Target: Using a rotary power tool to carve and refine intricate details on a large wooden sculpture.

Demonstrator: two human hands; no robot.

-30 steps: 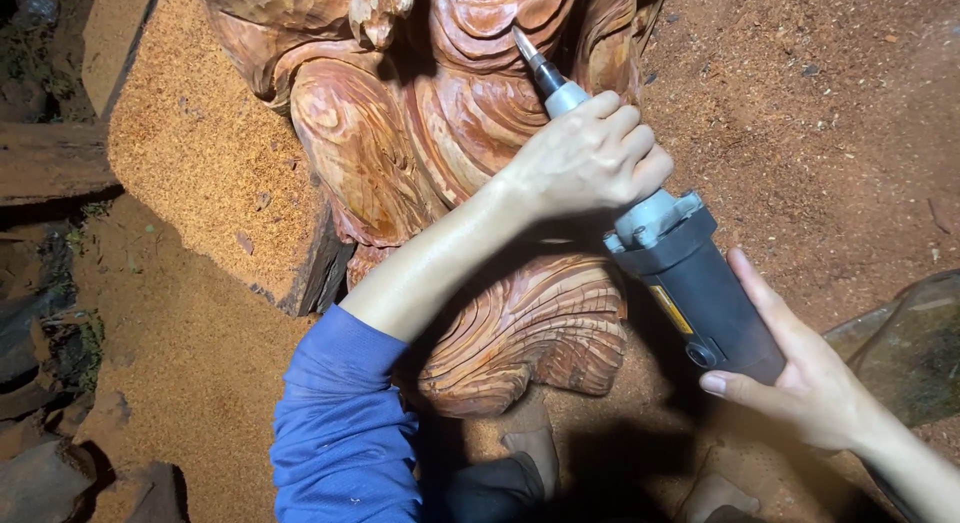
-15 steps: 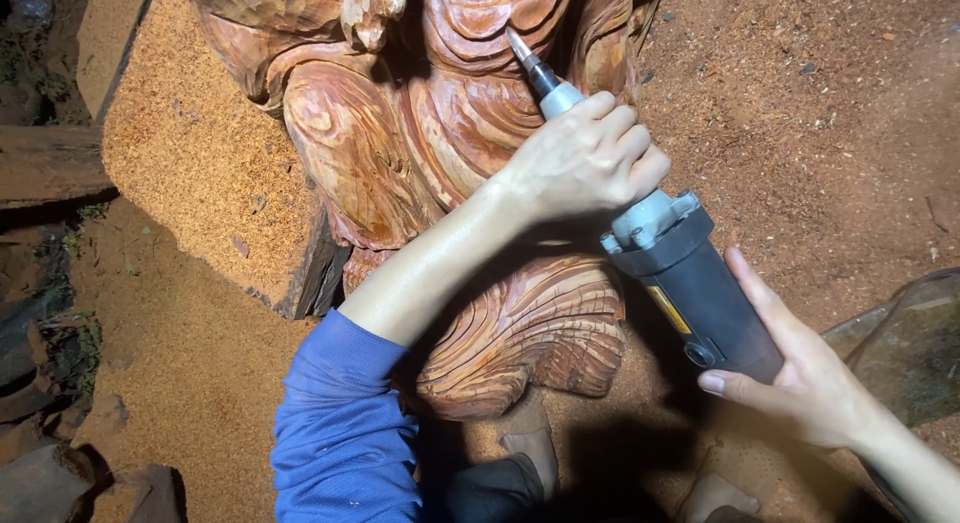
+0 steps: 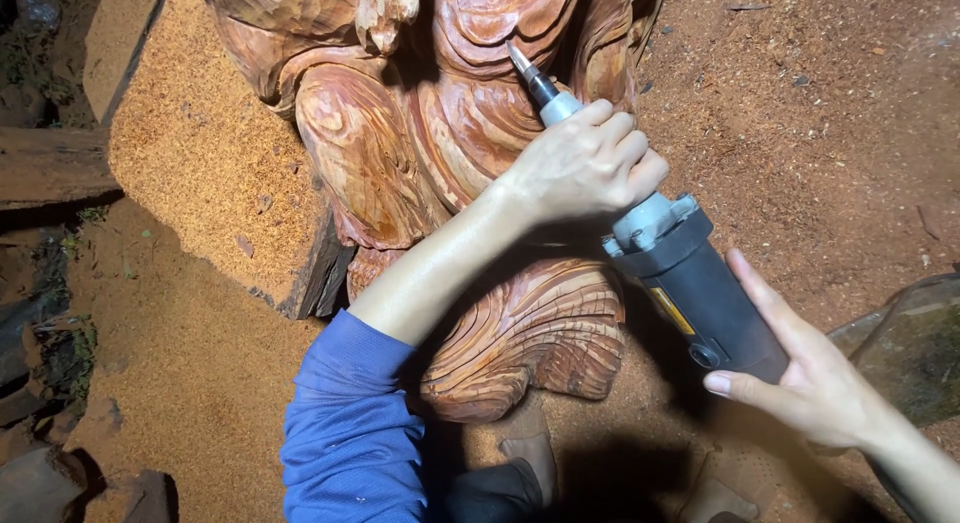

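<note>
One power carving tool (image 3: 672, 273), dark grey body with silvery collar, runs diagonally from lower right toward upper centre of the frame. Its pointed bit (image 3: 520, 61) meets the folds of one reddish carved wooden figure (image 3: 420, 153) filling the top centre.

Left hand (image 3: 585, 168), centre frame, arm in a blue sleeve (image 3: 350, 433), is clenched around the tool's slim neck just behind the bit, fingers wrapped fully over it. Right hand (image 3: 815, 383), lower right, lies open-palmed under the rear of the tool body, fingers extended along it, thumb against its underside; a cradling hold rather than a fist.

The figure stands on a sawdust-covered slab (image 3: 200, 173), upper left. Sawdust also coats the reddish ground (image 3: 820, 113) at right. No containers visible. One greenish, glassy object (image 3: 915, 348) sits at the right edge, partly cut off; kind unclear.

Count: two hands, one tool, one carving.
</note>
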